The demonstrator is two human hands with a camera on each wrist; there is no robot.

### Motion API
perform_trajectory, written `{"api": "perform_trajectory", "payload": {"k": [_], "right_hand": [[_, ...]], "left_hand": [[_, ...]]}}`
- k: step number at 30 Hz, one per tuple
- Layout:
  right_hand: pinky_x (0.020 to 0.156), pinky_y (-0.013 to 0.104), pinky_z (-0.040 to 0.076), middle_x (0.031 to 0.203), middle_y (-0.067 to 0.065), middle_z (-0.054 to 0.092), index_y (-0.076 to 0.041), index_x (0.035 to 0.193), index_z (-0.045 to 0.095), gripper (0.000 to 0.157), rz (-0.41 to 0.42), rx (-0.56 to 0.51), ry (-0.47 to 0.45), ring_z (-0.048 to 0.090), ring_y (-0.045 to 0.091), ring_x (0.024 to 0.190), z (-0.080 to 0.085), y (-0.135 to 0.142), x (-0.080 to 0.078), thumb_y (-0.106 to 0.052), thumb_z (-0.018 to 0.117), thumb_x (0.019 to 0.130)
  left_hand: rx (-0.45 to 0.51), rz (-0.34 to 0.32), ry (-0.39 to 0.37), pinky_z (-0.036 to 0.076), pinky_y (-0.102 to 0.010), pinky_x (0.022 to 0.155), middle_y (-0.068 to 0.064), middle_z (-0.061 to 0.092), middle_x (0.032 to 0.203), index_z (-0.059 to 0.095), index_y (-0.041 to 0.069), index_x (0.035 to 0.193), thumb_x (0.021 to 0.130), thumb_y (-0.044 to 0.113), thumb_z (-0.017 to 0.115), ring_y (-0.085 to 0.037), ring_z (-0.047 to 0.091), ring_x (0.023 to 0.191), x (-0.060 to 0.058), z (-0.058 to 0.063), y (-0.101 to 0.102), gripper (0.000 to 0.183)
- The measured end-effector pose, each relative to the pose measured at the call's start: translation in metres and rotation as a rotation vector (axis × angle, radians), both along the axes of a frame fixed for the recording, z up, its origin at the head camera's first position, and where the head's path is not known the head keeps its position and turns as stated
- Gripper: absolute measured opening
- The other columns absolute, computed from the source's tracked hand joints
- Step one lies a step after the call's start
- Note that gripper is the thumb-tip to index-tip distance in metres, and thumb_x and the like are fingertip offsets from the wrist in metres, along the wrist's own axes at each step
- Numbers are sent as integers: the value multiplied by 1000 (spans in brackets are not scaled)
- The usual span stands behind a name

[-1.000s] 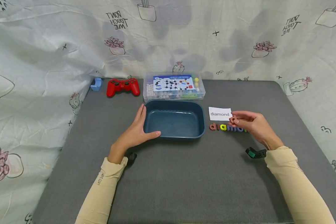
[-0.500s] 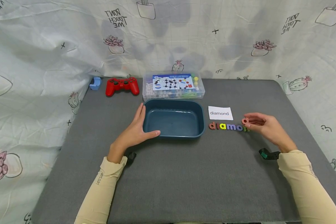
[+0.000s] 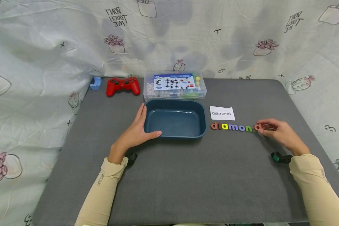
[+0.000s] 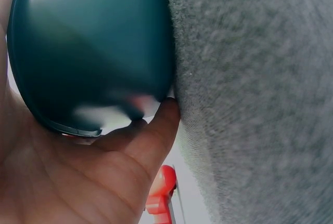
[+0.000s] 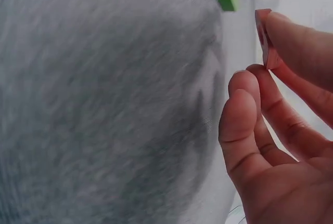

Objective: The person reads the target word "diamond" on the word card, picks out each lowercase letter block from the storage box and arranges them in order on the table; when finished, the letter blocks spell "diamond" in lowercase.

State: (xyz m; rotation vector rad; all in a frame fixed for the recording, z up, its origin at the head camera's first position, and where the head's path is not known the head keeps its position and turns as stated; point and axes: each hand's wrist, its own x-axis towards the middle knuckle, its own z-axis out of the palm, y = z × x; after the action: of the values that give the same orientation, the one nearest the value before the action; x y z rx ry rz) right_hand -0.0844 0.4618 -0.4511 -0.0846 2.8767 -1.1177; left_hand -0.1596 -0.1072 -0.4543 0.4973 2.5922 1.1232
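Note:
My right hand (image 3: 283, 134) pinches a reddish letter d (image 3: 257, 127) between thumb and fingers, at the right end of a row of coloured letters. In the right wrist view the letter d (image 5: 264, 39) is seen edge-on, under the thumb. To its left the row reads "diamon", ending in a green n (image 3: 248, 128). Above the row lies a white card (image 3: 222, 113) printed "diamond". My left hand (image 3: 133, 134) rests against the left end of a dark blue-green bin (image 3: 173, 124), fingers straight along its side and thumb at the near rim. The bin holds nothing.
Behind the bin stands a clear plastic case (image 3: 175, 94) with a molecule-model label and small coloured parts. A red game controller (image 3: 123, 86) and a light blue plastic piece (image 3: 96, 83) lie at the back left. Patterned cloth (image 3: 228, 47) hangs behind the grey table (image 3: 200, 182).
My right hand has carried the letter d rightward, from beside the card past the n, and lower toward the table. The left hand and the bin stay in place.

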Motion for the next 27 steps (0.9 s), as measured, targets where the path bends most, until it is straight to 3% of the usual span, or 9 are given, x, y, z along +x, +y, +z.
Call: {"api": "perform_trajectory", "payload": {"k": [11, 17, 27], "right_hand": [[67, 20, 46, 111, 14, 63, 5, 131, 72, 32, 63, 55, 75, 55, 6, 87, -16, 7, -3, -3, 76, 99], [69, 21, 42, 115, 15, 60, 4, 139, 66, 41, 50, 60, 47, 51, 8, 89, -20, 6, -4, -9, 76, 101], [71, 22, 40, 114, 15, 59, 3, 137, 67, 39, 38, 60, 57, 49, 9, 90, -23, 6, -5, -11, 75, 101]], "left_hand": [[3, -2, 0, 22, -68, 123, 5, -22, 176, -11, 17, 172, 90, 59, 78, -32, 1, 163, -1, -1, 2, 128], [8, 0, 3, 21, -68, 123, 3, -21, 177, -10, 16, 172, 91, 55, 78, -32, 0, 163, -2, 0, 2, 126], [4, -7, 2, 22, -68, 123, 3, -22, 176, -12, 16, 171, 91, 58, 77, -32, 0, 163, -2, 0, 1, 127]]}}
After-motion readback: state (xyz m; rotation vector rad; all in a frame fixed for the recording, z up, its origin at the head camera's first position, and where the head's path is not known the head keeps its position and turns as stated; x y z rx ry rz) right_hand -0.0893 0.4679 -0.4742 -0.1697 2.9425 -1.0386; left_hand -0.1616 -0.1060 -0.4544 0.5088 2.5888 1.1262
